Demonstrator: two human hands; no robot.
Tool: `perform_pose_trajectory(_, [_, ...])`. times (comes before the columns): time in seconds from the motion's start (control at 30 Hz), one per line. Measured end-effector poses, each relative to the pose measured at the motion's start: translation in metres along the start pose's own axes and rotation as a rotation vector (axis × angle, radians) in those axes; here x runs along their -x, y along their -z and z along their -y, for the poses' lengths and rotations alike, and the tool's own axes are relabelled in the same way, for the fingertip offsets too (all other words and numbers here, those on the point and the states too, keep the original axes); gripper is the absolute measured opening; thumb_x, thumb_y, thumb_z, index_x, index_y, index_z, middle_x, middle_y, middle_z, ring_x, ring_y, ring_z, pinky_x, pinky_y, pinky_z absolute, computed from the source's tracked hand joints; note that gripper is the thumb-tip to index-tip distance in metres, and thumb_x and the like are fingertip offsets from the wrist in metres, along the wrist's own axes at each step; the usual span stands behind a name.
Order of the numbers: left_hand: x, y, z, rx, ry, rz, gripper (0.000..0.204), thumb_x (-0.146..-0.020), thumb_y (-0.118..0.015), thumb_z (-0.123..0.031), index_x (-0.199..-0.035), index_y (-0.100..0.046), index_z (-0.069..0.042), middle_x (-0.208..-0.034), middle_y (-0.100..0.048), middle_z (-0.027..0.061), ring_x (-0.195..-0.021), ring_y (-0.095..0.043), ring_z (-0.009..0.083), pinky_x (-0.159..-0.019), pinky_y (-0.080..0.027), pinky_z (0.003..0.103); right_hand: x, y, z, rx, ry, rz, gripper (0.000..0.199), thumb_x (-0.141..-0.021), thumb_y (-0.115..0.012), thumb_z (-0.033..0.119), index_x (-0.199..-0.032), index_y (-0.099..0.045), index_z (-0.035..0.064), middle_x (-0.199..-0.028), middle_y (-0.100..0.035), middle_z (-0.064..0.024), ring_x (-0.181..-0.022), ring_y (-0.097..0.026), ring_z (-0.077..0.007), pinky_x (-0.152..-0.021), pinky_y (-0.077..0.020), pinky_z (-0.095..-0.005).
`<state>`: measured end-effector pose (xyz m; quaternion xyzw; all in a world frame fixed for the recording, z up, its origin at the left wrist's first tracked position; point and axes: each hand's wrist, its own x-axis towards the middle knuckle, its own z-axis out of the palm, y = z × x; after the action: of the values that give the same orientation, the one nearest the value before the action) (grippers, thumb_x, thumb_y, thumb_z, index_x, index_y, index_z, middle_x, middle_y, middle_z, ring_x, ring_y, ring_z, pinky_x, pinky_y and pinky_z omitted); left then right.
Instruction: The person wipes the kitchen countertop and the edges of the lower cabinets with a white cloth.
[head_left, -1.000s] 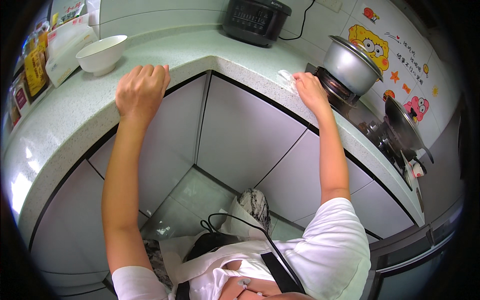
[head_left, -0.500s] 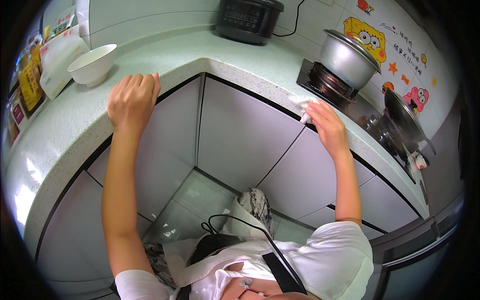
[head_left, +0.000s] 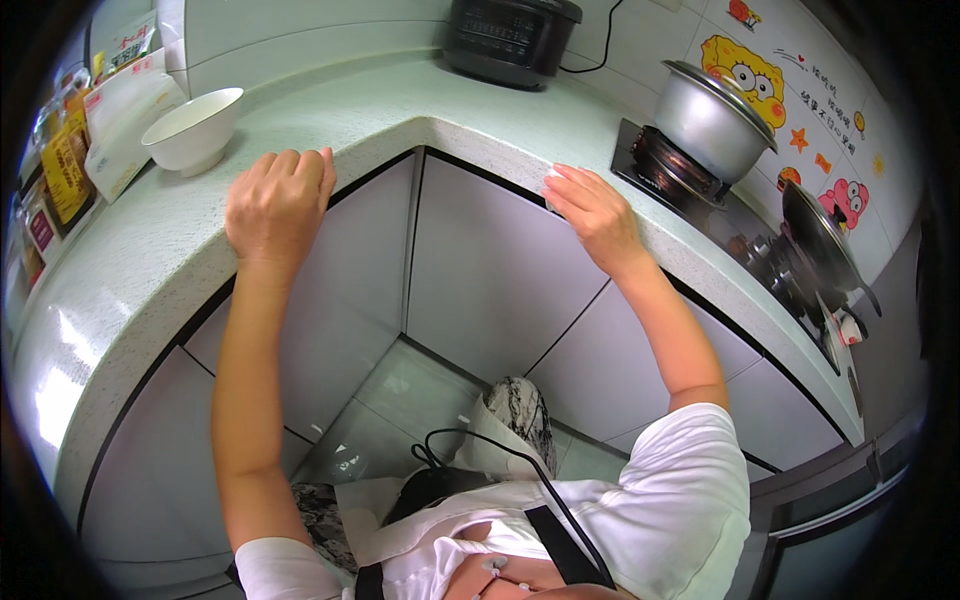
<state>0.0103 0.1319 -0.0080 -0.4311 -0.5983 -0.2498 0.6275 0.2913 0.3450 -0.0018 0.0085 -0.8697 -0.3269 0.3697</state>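
Left hand [head_left: 277,203] curled over the front edge of the counter [head_left: 330,115], fingers bent, gripping nothing but the edge itself; white bowl [head_left: 193,129] sits near it, further back toward the left end; right hand [head_left: 592,212] flat on the front edge just right of the inner corner, fingers out, pressing a small white cloth [head_left: 551,186] onto the rim, cloth mostly hidden under the fingers; black cooker [head_left: 508,35] at the back edge; silver pot [head_left: 712,120] on the stove [head_left: 690,185] w/ lid on, near the rt hand.
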Motion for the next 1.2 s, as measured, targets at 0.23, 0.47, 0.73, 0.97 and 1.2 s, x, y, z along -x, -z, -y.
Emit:
perform_pose_trajectory(0.23, [0.0,-0.001,-0.002,-0.003,0.012,0.022,0.037,-0.081,-0.068,-0.022,-0.055,-0.044,-0.013,-0.053,-0.046,-0.0014,-0.052,-0.049,0.0144,-0.047,-0.038,0.03,-0.061,-0.063,0.007,-0.067,0.006,-0.118,0.019,-0.072,-0.06,0.001,-0.092,-0.061,0.0014,-0.101,-0.06,-0.0092,-0.097,-0.06,-0.0248,-0.081,-0.052,-0.0332])
perform_pose_trajectory(0.47, [0.001,-0.004,-0.002,-0.021,0.001,-0.008,0.036,-0.077,-0.07,-0.022,-0.054,-0.043,-0.015,-0.051,-0.043,-0.0022,-0.051,-0.049,0.0137,-0.045,-0.037,0.03,-0.125,-0.102,0.005,-0.258,-0.261,-0.137,0.021,-0.074,-0.065,0.005,-0.093,-0.056,0.0056,-0.103,-0.055,-0.0082,-0.099,-0.056,-0.0271,-0.078,-0.0513,-0.0369])
perform_pose_trajectory(0.73, [0.004,-0.004,0.0,0.007,0.012,-0.019,0.036,-0.079,-0.07,-0.021,-0.055,-0.044,-0.013,-0.052,-0.044,-0.0009,-0.051,-0.049,0.0145,-0.046,-0.037,0.03,-0.111,-0.113,0.016,-0.143,-0.306,-0.022,0.026,-0.073,-0.069,0.011,-0.099,-0.063,0.01,-0.103,-0.059,-0.0062,-0.1,-0.057,-0.0269,-0.081,-0.0504,-0.0394])
perform_pose_trajectory(0.97, [0.003,-0.003,-0.001,0.035,0.015,-0.027,0.035,-0.079,-0.069,-0.021,-0.055,-0.045,-0.013,-0.052,-0.045,-0.0009,-0.051,-0.049,0.0148,-0.047,-0.038,0.03,-0.087,-0.095,0.004,-0.121,-0.264,-0.035,0.023,-0.077,-0.058,0.001,-0.098,-0.066,0.009,-0.105,-0.064,-0.0076,-0.102,-0.059,-0.0267,-0.083,-0.051,-0.0371])
perform_pose_trajectory(1.2, [0.005,-0.005,-0.002,0.037,0.02,-0.017,0.035,-0.078,-0.069,-0.021,-0.054,-0.045,-0.013,-0.051,-0.044,-0.0011,-0.051,-0.048,0.0145,-0.046,-0.037,0.03,-0.035,-0.034,0.008,-0.025,-0.168,-0.007,0.023,-0.077,-0.057,0.0,-0.098,-0.064,0.0068,-0.111,-0.062,-0.0084,-0.107,-0.057,-0.0264,-0.085,-0.0511,-0.0357])
